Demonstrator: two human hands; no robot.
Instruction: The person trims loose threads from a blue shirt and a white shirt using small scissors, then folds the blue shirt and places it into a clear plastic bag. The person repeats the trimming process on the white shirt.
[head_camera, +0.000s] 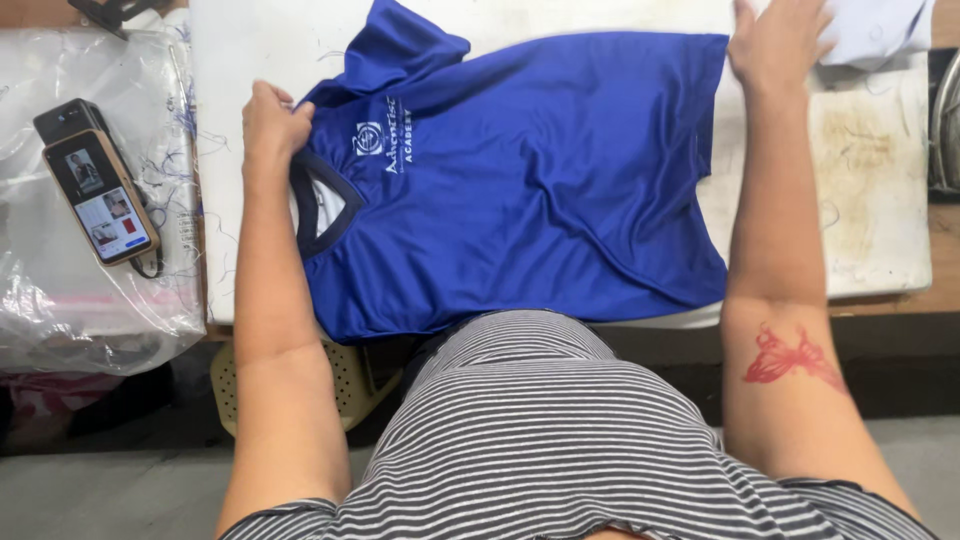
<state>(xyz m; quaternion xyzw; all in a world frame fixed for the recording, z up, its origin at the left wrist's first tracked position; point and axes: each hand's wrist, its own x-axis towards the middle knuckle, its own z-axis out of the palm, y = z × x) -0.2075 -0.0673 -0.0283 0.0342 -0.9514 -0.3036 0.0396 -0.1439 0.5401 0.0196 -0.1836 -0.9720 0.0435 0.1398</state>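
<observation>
A blue sports shirt (540, 180) with a dark V-neck collar and a white chest emblem lies flat, front up, on a white padded board (860, 180), neck to the left. My left hand (272, 125) pinches the shoulder fabric beside the collar. Over at the shirt's hem on the right, my right hand (778, 40) rests flat with its fingers spread on the far corner. One sleeve (400, 45) sticks up at the far edge.
A phone with a lit screen (98, 195) lies on clear plastic bags (80, 300) left of the board. White cloth (880, 28) sits at the far right corner. A perforated yellowish stool (345, 385) shows under the board's near edge.
</observation>
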